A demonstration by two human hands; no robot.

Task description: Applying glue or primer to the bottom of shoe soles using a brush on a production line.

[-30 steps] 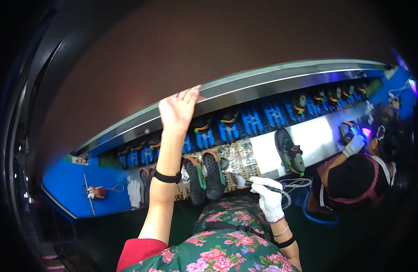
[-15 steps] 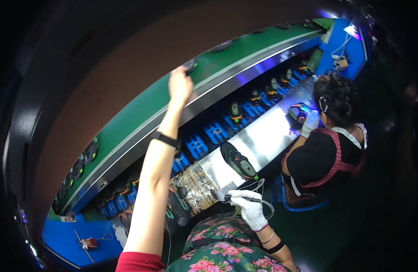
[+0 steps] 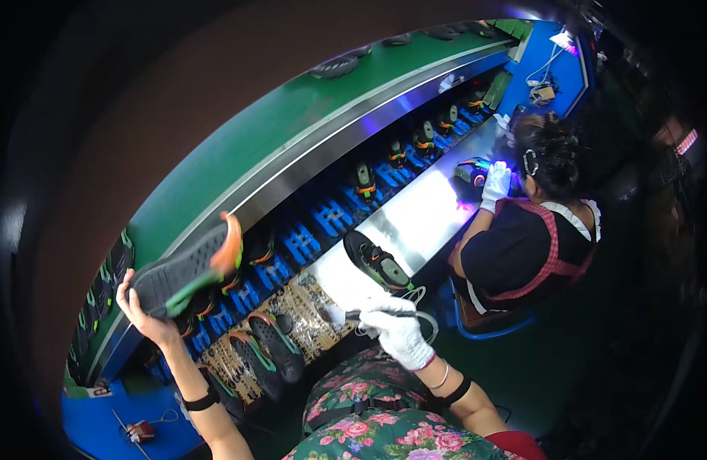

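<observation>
So the bare left hand (image 3: pixel 145 314) has its fingers clamped on the toe end of a perforated black clog (image 3: pixel 181 268), orange heel up, held in the air over the near edge of the green belt (image 3: pixel 231 153), left side. Gloved right hand (image 3: pixel 399 331) is closed around a slim dark tool (image 3: pixel 355 314), can't tell what kind, above the workbench's (image 3: pixel 311 299) front edge. Two more clogs (image 3: pixel 277 349) sit side by side at that edge, further left. My guess: it's the shoe-carrying step, and the next move calls for clearing those two.
</observation>
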